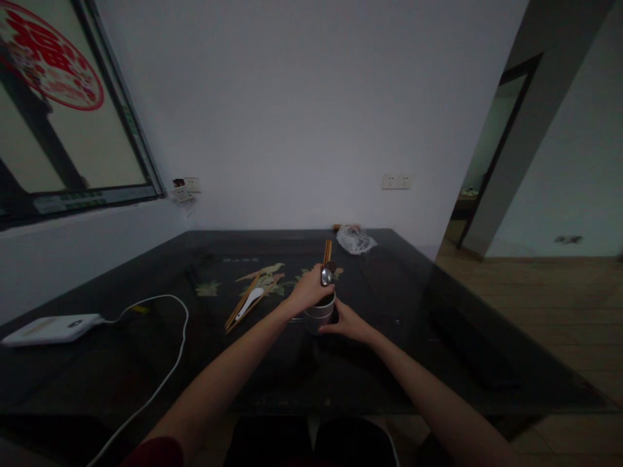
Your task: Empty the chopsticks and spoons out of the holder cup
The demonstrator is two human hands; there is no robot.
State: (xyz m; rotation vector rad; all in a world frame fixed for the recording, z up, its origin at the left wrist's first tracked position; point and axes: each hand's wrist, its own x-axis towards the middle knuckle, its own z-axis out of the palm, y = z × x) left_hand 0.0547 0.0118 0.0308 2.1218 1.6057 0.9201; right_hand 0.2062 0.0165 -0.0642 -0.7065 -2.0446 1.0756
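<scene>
Steadying the cup [315, 323] above the bench [360, 383], the right hand [354, 322] clasps its side; a firm, level hold should prevent tipping. The left hand [310, 286] meets the rim beside a metal spoon [326, 277], but whether it clamps rim or utensils, I cannot tell. Moving gently would spare the upright chopsticks [327, 251] just beyond. A plastic bag [355, 240] lies farthest.

福 [43, 42] on red window sticker [52, 58]
</scene>
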